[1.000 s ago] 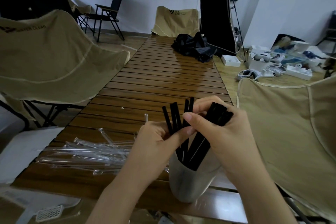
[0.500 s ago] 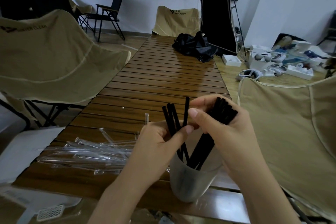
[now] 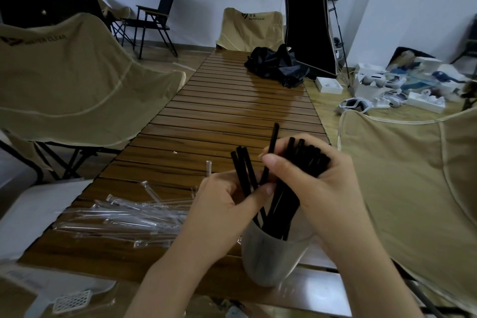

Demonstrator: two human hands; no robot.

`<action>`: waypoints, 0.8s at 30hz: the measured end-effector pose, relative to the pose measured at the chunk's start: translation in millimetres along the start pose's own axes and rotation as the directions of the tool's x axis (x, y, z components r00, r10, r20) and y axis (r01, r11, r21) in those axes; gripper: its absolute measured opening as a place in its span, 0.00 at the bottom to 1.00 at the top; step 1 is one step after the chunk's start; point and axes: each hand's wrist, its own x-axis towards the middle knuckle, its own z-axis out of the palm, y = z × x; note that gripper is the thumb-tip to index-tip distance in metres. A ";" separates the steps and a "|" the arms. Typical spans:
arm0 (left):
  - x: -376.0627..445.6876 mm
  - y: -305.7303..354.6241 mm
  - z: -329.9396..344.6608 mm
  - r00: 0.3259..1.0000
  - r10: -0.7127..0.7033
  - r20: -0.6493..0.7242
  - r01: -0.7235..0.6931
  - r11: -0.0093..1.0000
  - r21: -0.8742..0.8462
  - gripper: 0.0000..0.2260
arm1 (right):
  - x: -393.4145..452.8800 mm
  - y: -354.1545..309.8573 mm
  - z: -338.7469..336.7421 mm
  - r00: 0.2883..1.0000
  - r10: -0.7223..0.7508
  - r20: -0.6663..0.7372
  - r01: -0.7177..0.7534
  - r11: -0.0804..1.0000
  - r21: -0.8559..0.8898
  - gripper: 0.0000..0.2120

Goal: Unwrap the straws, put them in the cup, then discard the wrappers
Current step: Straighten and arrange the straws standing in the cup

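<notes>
Seating black straws (image 3: 284,201) in cup (image 3: 271,261): right hand (image 3: 317,181) gripping bundle, left hand (image 3: 232,204) pinching strays. Next, judged: discarding wrappers (image 3: 124,217) lying on desk (image 3: 232,116).

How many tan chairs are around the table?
3: one chair left of the table, one at its far end, one on the right. Others may be out of view.

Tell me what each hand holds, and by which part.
Right hand grips a bundle of black straws near their upper ends. Left hand pinches other straws mid-length, above the cup.
</notes>
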 end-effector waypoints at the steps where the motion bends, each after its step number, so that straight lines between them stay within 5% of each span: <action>1: 0.5 -0.6 -0.1 1.000 -0.002 0.001 0.002 1.000 0.005 0.08 | -0.4 -0.9 -0.3 0.999 -0.046 -0.024 0.046 0.999 0.000 0.05; 9: -0.2 -3.0 -0.9 0.998 0.062 -0.013 -0.061 0.995 0.073 0.14 | -1.2 2.6 1.1 0.938 -0.250 -0.238 0.272 0.960 0.062 0.10; 16: -0.8 -2.9 0.4 0.998 0.067 -0.015 -0.067 0.997 0.045 0.18 | -1.8 6.2 -0.1 0.918 -0.266 -0.293 0.278 0.961 -0.003 0.14; 24: 0.6 -2.5 0.2 0.996 0.089 0.017 -0.089 0.996 0.013 0.17 | -2.1 7.1 4.0 0.911 -0.253 -0.326 0.264 0.964 -0.011 0.32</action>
